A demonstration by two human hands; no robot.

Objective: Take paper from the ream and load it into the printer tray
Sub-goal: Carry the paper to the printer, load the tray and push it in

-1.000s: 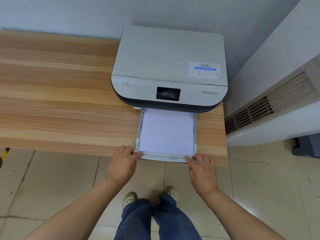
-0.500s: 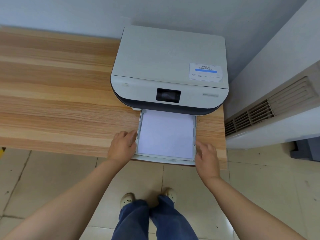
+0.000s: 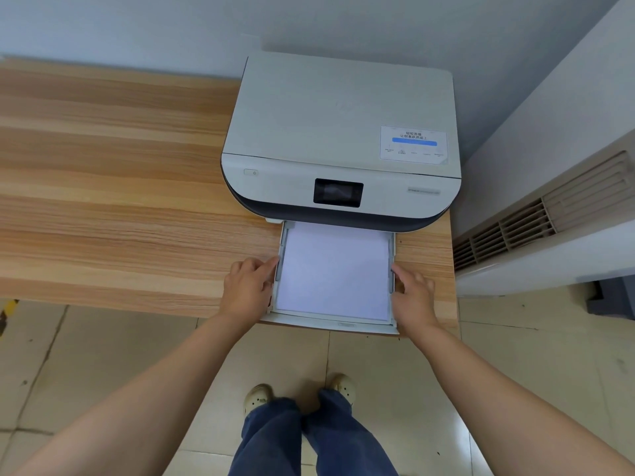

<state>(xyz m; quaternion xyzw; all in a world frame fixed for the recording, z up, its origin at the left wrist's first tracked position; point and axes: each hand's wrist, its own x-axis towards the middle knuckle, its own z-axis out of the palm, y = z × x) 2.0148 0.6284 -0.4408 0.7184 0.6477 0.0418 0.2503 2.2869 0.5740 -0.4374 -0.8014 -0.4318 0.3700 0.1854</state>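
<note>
Printer [image 3: 340, 132]: white, with a dark screen on its front, standing at the right end of a wooden table [image 3: 103, 187] against the wall.
Tray [image 3: 330, 323]: pulled out from under the printer's front, its near edge past the table edge.
Paper [image 3: 333, 273]: a white stack lying flat inside the tray, between the 2 side rails.
Left hand [image 3: 245, 292]: beside the tray's left rail, fingers curled and narrow, fingertips touching the rail; it grips nothing.
Right hand [image 3: 414, 297]: beside the right rail, fingers bent and slightly spread, tips at the rail; nothing held.
Ream: not in view.
</note>
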